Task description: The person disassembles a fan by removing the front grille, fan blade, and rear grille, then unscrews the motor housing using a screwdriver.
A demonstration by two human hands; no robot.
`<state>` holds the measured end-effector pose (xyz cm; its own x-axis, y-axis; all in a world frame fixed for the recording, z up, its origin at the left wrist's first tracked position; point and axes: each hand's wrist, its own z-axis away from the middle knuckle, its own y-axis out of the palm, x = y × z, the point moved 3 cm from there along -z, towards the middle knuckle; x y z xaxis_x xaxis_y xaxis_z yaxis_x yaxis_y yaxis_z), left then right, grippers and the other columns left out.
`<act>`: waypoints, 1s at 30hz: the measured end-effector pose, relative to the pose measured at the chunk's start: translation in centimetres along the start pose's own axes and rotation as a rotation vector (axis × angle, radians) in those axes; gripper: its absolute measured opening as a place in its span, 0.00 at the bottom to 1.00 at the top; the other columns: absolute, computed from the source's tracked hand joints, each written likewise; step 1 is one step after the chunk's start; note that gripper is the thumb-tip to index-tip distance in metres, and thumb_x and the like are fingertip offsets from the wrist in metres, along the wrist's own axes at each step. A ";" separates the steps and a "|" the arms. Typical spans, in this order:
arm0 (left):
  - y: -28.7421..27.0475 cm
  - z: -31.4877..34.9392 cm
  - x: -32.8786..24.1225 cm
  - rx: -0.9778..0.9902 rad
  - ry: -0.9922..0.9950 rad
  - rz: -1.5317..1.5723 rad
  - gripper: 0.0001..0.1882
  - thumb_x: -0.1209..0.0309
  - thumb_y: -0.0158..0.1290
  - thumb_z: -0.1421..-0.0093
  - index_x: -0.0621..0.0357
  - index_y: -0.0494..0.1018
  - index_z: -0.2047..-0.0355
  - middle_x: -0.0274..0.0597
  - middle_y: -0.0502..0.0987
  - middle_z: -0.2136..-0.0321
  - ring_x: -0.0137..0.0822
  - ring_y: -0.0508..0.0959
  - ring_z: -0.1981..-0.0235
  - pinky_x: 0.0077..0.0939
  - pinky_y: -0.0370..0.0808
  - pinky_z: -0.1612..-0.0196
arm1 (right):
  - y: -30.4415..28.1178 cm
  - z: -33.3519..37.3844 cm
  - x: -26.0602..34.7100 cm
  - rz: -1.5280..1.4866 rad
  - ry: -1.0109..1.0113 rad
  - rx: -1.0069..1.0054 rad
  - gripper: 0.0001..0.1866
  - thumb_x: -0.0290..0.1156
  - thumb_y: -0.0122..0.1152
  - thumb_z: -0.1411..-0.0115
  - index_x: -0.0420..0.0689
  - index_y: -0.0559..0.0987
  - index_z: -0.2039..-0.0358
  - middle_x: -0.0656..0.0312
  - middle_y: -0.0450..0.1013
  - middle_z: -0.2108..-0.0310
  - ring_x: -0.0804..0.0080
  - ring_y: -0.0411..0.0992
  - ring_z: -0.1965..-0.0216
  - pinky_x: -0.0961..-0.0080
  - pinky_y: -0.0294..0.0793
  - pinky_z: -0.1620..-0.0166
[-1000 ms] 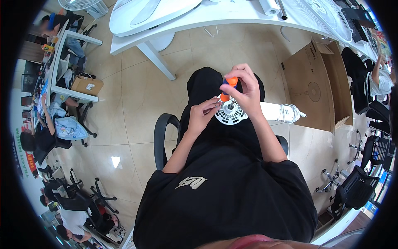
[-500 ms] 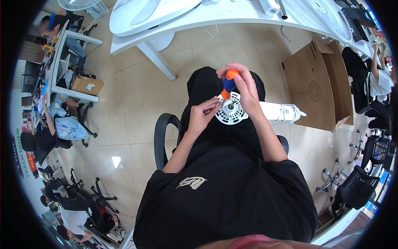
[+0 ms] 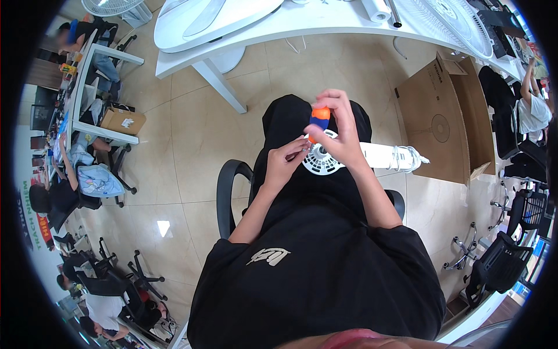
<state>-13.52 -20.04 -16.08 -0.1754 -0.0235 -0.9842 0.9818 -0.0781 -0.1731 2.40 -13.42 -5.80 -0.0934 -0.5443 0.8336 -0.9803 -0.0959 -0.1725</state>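
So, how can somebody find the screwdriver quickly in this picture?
Find the seated person's black lap in the middle, where a white round fan part rests. Directly above it, the right hand grips the screwdriver, the only orange-and-blue thing there.

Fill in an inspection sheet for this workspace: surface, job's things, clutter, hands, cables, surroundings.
Surface: lap in black clothing; white table ahead.
Job's things: white round fan part with white stem; orange-and-blue screwdriver.
Clutter: cardboard box, paper roll.
Hands: right hand in a grip on the screwdriver; left hand at the part's rim.
Cables: white cord under the table.
Surroundings: tiled floor, office chairs, other people seated.
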 end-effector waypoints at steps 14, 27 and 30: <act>0.0 -0.1 0.0 0.001 -0.035 0.018 0.15 0.82 0.59 0.39 0.70 0.78 0.50 0.48 0.84 0.57 0.37 0.82 0.50 0.29 0.81 0.47 | -0.8 0.2 -1.4 0.060 0.095 -0.049 0.14 0.28 0.70 0.43 0.44 0.81 0.56 0.58 0.73 0.55 0.73 0.71 0.61 0.75 0.71 0.61; 0.1 -0.2 0.4 -0.001 0.000 0.061 0.15 0.83 0.59 0.39 0.70 0.79 0.52 0.51 0.84 0.56 0.38 0.81 0.48 0.30 0.81 0.47 | -1.4 0.5 -1.1 0.162 0.075 0.052 0.21 0.21 0.60 0.39 0.40 0.73 0.44 0.53 0.74 0.50 0.66 0.74 0.50 0.71 0.73 0.46; 0.1 -0.1 0.6 -0.005 0.014 0.064 0.15 0.82 0.59 0.39 0.70 0.79 0.52 0.50 0.84 0.56 0.37 0.82 0.50 0.29 0.81 0.47 | 0.1 0.5 -1.1 -0.250 0.213 -0.073 0.22 0.25 0.66 0.41 0.42 0.75 0.46 0.55 0.73 0.54 0.67 0.73 0.53 0.72 0.72 0.49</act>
<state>-13.49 -19.93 -16.73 -0.1110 -0.0148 -0.9937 0.9914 -0.0715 -0.1097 2.46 -13.29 -7.02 0.1251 -0.3240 0.9377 -0.9866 -0.1402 0.0832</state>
